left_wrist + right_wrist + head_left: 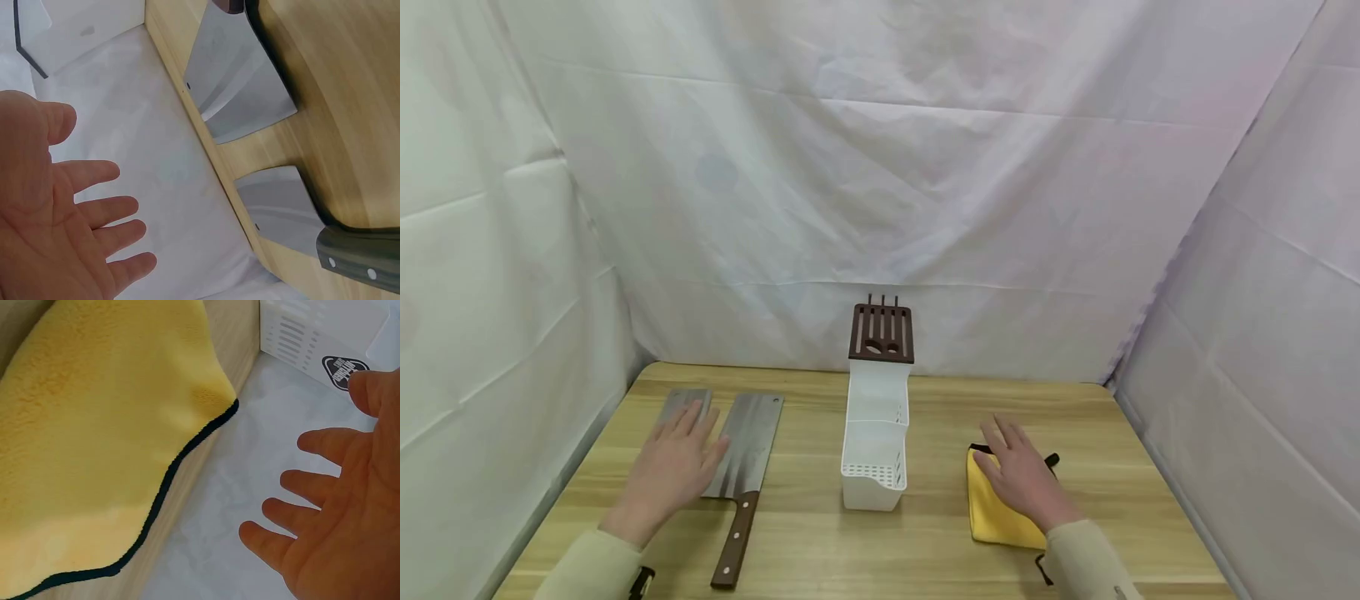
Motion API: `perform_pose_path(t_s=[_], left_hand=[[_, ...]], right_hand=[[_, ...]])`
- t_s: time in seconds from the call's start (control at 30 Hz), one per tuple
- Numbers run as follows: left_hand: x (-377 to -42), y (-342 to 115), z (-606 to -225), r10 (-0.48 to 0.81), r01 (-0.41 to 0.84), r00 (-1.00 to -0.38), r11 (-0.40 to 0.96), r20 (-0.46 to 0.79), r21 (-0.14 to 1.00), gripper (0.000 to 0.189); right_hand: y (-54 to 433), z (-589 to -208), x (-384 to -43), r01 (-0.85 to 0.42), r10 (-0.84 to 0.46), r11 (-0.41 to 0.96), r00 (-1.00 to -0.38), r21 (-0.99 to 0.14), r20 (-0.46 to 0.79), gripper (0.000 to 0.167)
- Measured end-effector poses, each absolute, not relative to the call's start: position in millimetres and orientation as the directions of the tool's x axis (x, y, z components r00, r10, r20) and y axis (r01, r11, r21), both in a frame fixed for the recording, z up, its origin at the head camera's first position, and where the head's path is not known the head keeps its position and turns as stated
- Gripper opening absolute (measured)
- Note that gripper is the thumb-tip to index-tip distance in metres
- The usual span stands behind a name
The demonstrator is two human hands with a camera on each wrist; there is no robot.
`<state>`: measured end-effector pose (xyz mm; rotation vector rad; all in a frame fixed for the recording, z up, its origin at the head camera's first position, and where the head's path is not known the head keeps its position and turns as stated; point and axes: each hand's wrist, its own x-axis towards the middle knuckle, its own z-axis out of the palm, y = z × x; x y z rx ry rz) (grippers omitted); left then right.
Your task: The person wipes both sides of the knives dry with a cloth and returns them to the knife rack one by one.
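Note:
My left hand (672,471), fingers spread, hovers above two cleavers on the left of the table and grips nothing. The larger cleaver (751,442) has a wide steel blade and a brown riveted handle; the smaller cleaver (281,203) is partly hidden by the hand in the head view. On the right, my right hand (1018,471) is held over a yellow cloth (988,508) with black edging, its fingers extended and holding nothing. The right wrist view shows a gap between the fingers and the cloth. A black item (1052,459) pokes out beside that hand, its kind unclear.
A white knife holder (876,442) with open compartments and a brown slotted top (882,333) stands mid-table. White curtains (880,183) enclose the wooden table (805,533) at the back and both sides.

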<state>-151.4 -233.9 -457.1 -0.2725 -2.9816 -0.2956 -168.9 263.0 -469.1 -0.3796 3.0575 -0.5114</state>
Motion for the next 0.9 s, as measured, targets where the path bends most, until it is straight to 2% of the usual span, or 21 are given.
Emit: perform_pose_path(t_s=[0.13, 0.5, 0.9], left_hand=[[-151.8, -232.9, -460.3, 0.169, 0.196, -0.971, 0.967, 0.168, 0.163, 0.057], [-156.3, -215.6, -477.1, 0.151, 0.199, -0.964, 0.956, 0.221, 0.217, 0.057], [-147.7, -204.3, -490.7, 0.175, 0.22, -0.96, 0.953, 0.217, 0.208, 0.057]], right_hand=[[264.2, -476.4, -167.6, -0.195, -0.212, 0.921, -0.977, -0.337, -0.012, 0.063], [268.4, -491.7, -161.0, -0.103, -0.145, 0.933, -0.985, -0.344, -0.096, 0.064], [272.3, -506.1, -155.1, -0.109, -0.122, 0.97, -0.991, -0.218, -0.046, 0.057]])
